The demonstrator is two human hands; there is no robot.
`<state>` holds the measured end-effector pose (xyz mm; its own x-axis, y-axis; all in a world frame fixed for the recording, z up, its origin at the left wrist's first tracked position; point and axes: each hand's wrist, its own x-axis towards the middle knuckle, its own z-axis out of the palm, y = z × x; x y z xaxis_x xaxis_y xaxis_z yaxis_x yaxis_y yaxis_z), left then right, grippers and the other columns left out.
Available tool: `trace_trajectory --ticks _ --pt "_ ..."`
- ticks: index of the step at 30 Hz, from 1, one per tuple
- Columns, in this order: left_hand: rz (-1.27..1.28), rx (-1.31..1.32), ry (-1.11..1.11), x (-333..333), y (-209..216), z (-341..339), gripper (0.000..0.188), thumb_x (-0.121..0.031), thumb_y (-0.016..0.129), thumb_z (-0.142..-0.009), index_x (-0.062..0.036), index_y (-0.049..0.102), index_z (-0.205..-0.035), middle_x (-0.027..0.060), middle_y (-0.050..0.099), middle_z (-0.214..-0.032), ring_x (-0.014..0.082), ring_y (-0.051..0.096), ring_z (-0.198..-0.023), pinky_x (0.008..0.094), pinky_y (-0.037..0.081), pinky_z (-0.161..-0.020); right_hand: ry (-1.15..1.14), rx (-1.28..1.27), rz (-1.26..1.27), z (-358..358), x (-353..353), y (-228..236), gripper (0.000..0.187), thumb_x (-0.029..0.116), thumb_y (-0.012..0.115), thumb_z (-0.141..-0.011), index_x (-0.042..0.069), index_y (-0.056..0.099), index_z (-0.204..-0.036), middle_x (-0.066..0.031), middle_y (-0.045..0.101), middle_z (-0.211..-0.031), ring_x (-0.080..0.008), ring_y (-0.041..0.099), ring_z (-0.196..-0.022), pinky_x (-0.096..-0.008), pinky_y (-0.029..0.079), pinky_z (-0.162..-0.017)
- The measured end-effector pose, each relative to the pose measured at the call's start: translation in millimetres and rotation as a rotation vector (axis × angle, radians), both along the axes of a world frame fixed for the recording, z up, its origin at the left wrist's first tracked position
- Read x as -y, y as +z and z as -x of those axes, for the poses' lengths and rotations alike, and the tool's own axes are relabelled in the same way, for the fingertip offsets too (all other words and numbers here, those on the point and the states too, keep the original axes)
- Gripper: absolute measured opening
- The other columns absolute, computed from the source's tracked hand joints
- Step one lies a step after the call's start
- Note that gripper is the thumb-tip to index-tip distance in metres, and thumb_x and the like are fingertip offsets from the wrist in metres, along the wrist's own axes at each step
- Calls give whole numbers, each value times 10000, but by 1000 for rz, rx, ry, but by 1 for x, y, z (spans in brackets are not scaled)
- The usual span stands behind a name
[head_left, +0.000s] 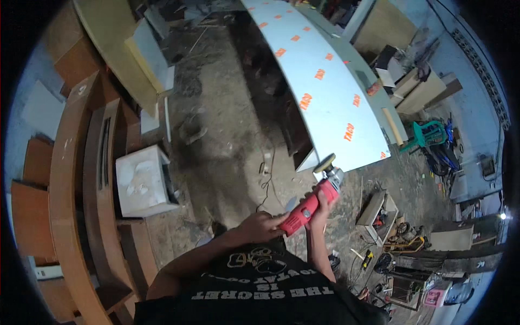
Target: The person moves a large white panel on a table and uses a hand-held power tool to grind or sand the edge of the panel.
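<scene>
A red angle grinder (295, 220) with a grey metal head is held in front of my body, its head pointing forward and right. My right hand (322, 210) wraps round the body just behind the head. At the rear end, my left hand (264, 225) grips the casing, its fingers partly hidden. The round yellowish disc (325, 163) is tilted beside the near left corner of a long white panel (330, 114) with orange print. Whether disc and panel touch, I cannot tell.
Brown wooden cabinet frames (76, 179) and a dusty white box (142, 181) stand at the left. A dark cord (265, 189) lies on the floor ahead. At the right are an open tool box (377, 216), scattered tools and a green plastic chair (428, 134).
</scene>
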<state>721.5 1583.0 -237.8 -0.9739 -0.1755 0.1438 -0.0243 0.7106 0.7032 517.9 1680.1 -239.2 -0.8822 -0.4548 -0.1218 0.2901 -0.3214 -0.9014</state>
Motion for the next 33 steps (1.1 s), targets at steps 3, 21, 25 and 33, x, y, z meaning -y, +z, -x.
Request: trace_trajectory --ticks 3,21,25,33 --pt "-636 32 52 25 -12 -40 822 -417 702 -956 7 337 -1559 172 702 -1169 272 677 -1087 379 496 -1002 176 68 -12 -43 37 3 528 306 675 -942 104 453 -1376 -103 641 -1078 -241 666 -798 -393 591 -675" --pt "-1184 -176 1299 159 -183 -201 297 -235 751 -871 -55 641 -1080 15 641 -870 133 601 -699 314 501 -618 1160 -1303 -851 -52 168 -315 784 412 711 -925 146 351 -1569 -246 650 -1201 -348 666 -1052 -465 525 -924" --pt "-1148 -438 1331 165 -251 -325 149 -149 740 -860 -88 641 -952 -2 612 -774 126 551 -571 297 432 -524 1175 -548 -1010 -17 62 -319 792 423 736 -927 131 374 -1568 -209 702 -1191 -309 679 -925 -396 563 -844" --pt "-345 196 1787 284 -390 -418 383 -330 818 -689 -37 637 -857 65 614 -648 218 624 -668 401 498 -614 498 8 -1670 -51 -127 -159 693 335 761 -882 42 493 -1449 -223 685 -1186 -304 678 -1086 -387 544 -927"
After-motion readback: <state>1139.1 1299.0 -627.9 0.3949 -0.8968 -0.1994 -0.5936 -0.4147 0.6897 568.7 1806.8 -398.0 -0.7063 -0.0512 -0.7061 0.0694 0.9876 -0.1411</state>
